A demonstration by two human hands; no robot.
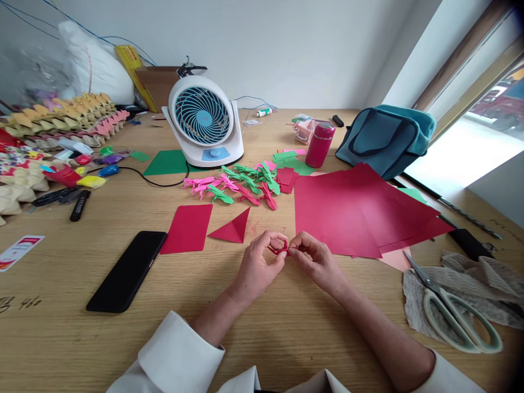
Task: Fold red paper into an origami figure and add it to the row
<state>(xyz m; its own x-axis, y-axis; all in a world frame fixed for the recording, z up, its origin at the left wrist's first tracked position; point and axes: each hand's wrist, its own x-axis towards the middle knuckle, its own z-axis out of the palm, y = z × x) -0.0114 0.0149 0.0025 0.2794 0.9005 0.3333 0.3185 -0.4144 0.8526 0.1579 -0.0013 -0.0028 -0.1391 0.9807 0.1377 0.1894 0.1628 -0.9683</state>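
Between my two hands is a small folded piece of red paper, partly covered by fingers. My left hand pinches it from the left, thumb and fingers bent around it. My right hand pinches its right end between thumb and forefinger. Just beyond my left hand lies a red paper triangle with a crease, and left of that a stack of red paper rectangles. Farther back sits a pile of folded pink, green and red paper figures.
Large red sheets spread to the right, near scissors on a grey cloth. A black phone lies at left. Behind stand a fan, a red flask and a blue bag. Egg-carton strips crowd the far left.
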